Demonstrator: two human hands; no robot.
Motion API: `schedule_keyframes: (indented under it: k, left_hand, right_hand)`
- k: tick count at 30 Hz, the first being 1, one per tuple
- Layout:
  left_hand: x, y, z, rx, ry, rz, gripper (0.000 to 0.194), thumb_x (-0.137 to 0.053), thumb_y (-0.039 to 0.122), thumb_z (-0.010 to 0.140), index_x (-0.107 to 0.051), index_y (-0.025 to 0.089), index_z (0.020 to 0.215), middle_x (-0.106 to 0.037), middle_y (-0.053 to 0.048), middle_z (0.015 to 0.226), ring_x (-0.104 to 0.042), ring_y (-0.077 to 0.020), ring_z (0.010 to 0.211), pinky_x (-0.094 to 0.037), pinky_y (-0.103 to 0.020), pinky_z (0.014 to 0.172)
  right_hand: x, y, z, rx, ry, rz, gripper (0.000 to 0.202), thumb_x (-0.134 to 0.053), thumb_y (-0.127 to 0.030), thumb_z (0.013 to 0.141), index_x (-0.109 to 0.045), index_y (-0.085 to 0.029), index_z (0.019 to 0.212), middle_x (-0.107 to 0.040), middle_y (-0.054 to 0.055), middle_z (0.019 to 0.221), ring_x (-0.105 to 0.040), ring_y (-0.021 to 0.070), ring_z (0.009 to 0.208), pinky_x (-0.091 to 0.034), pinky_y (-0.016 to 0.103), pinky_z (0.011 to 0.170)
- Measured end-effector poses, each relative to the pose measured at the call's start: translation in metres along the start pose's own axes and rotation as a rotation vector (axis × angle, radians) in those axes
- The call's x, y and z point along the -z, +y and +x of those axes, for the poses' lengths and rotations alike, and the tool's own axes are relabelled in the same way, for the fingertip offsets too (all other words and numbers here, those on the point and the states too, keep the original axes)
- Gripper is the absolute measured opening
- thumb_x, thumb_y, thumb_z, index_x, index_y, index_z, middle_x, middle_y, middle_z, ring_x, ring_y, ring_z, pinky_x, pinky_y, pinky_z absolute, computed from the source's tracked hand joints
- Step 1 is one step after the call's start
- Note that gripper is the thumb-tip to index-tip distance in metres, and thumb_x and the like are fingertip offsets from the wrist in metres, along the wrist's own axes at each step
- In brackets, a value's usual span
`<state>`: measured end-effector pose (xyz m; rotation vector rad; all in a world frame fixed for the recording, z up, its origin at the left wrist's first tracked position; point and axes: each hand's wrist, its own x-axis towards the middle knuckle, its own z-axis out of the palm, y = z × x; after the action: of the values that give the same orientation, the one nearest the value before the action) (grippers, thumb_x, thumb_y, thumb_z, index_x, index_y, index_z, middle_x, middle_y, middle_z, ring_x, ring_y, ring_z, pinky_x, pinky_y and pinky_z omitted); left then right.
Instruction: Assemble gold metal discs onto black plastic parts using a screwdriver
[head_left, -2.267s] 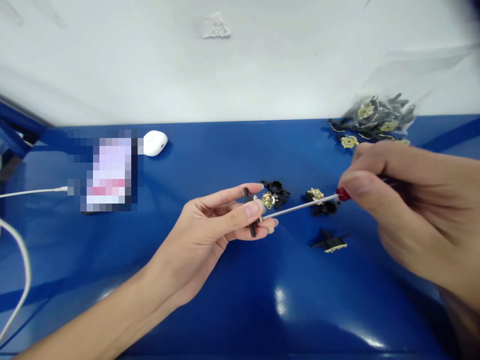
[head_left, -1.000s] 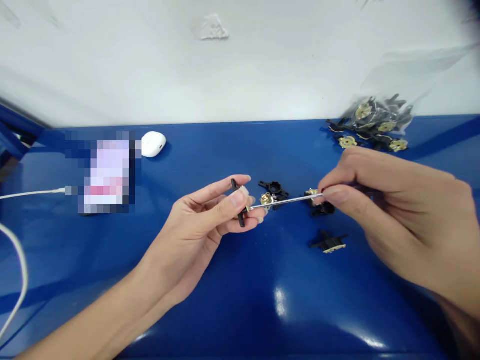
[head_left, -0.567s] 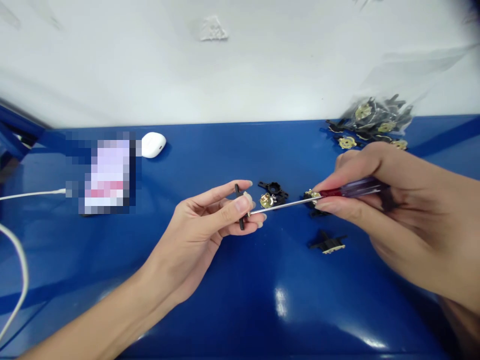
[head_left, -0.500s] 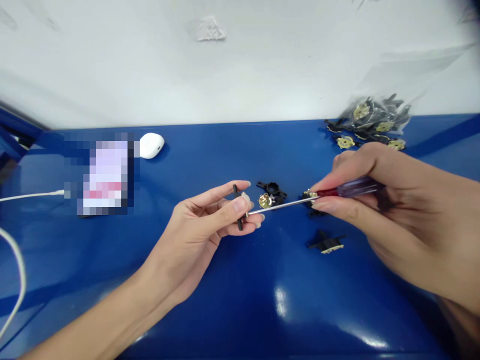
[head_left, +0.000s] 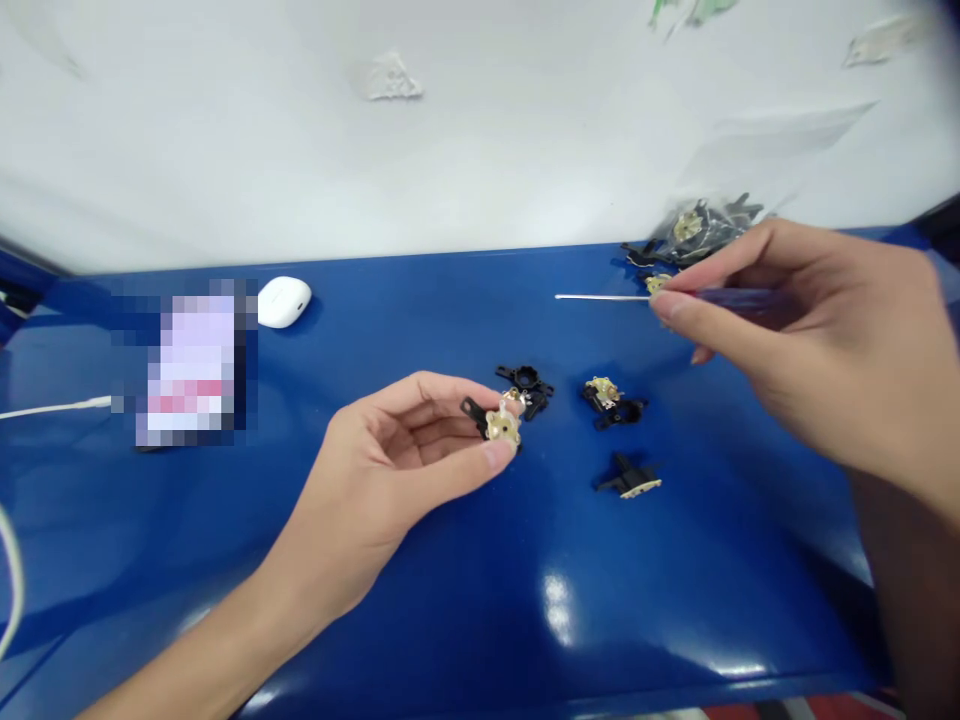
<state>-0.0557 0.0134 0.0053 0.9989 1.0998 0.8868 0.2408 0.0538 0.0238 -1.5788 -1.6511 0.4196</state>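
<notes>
Between thumb and fingers, my left hand (head_left: 397, 460) grips a small black plastic part with a brass-coloured plate (head_left: 504, 428), the plate facing up toward me. My right hand (head_left: 802, 330) is closed around the dark translucent handle of a screwdriver (head_left: 600, 297), whose thin metal shaft points left, apart from the held part. Just beyond my left fingertips lies a black ring-shaped piece (head_left: 525, 377) with brass bits beside it. Further right, a black and brass part (head_left: 604, 390) rests on the blue table, and another one (head_left: 630, 477) stands nearer to me.
At the back right, a clear plastic bag (head_left: 705, 230) of similar parts sits against the white wall, partly behind my right hand. On the left are a blurred-out phone (head_left: 195, 360) with a white cable (head_left: 60, 408) and a white rounded case (head_left: 285, 302).
The screwdriver has come away from the held part and moved up and right with my right hand. My left hand has turned the part so its brass face shows.
</notes>
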Motion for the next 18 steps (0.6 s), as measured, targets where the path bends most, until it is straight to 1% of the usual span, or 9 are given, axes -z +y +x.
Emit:
schedule_keyframes:
  k: [2,4,5,8,10,14,18]
  left_hand:
    - [-0.001,-0.002,0.0,0.002,-0.075,0.019,0.029,-0.102,0.019,0.089,-0.085,0.026,0.111,-0.092,-0.004,0.116,-0.086,-0.0194,0.106,-0.066,-0.024,0.098]
    - [-0.003,-0.003,-0.001,0.011,-0.133,0.041,0.034,-0.1,0.019,0.09,-0.083,0.027,0.118,-0.091,-0.004,0.116,-0.086,-0.0207,0.108,-0.067,-0.026,0.099]
    - [-0.005,-0.004,-0.001,0.019,-0.156,0.057,0.033,-0.099,0.02,0.092,-0.084,0.027,0.12,-0.091,-0.004,0.118,-0.086,-0.0212,0.11,-0.067,-0.027,0.1]
    - [-0.007,-0.004,-0.002,0.029,-0.202,0.119,0.018,-0.094,0.025,0.098,-0.089,0.025,0.115,-0.091,-0.006,0.122,-0.085,-0.0227,0.117,-0.066,-0.028,0.105]
    - [-0.008,-0.003,-0.002,0.028,-0.199,0.172,0.013,-0.092,0.028,0.1,-0.091,0.025,0.112,-0.091,-0.007,0.121,-0.085,-0.0243,0.115,-0.066,-0.032,0.107]
    - [-0.008,-0.005,-0.003,-0.016,-0.153,0.319,0.011,-0.09,0.031,0.101,-0.093,0.029,0.111,-0.092,-0.006,0.116,-0.086,-0.0286,0.112,-0.066,-0.04,0.106]
    - [-0.007,-0.01,-0.004,-0.082,-0.135,0.452,0.013,-0.092,0.033,0.1,-0.093,0.032,0.112,-0.09,-0.005,0.117,-0.084,-0.0291,0.11,-0.063,-0.043,0.106]
  right_hand:
    - [0.0,0.006,0.003,-0.025,-0.068,0.008,0.021,-0.09,-0.044,0.092,-0.08,-0.025,0.091,-0.087,0.004,0.1,-0.077,0.0241,0.087,-0.054,0.038,0.072]
    - [-0.001,0.01,0.004,-0.047,-0.14,-0.033,0.022,-0.089,-0.045,0.092,-0.08,-0.025,0.09,-0.087,0.004,0.099,-0.077,0.0245,0.087,-0.053,0.039,0.075]
    - [-0.002,0.011,0.004,-0.053,-0.165,-0.07,0.021,-0.088,-0.045,0.093,-0.08,-0.025,0.091,-0.087,0.004,0.099,-0.076,0.0247,0.086,-0.053,0.039,0.076]
    - [-0.005,0.014,0.004,-0.057,-0.221,-0.175,0.018,-0.083,-0.041,0.096,-0.084,-0.024,0.097,-0.086,0.006,0.098,-0.076,0.0264,0.085,-0.051,0.042,0.079]
    - [-0.006,0.018,0.004,-0.05,-0.259,-0.2,0.016,-0.08,-0.038,0.099,-0.084,-0.023,0.1,-0.086,0.008,0.097,-0.075,0.0269,0.084,-0.05,0.043,0.08]
    - [-0.009,0.029,0.004,-0.022,-0.313,-0.222,0.011,-0.078,-0.036,0.102,-0.077,-0.025,0.1,-0.082,0.009,0.101,-0.073,0.0294,0.089,-0.05,0.044,0.081]
    - [-0.012,0.035,0.0,-0.004,-0.354,-0.233,0.009,-0.076,-0.034,0.103,-0.074,-0.026,0.1,-0.079,0.009,0.101,-0.07,0.0298,0.089,-0.049,0.044,0.079]
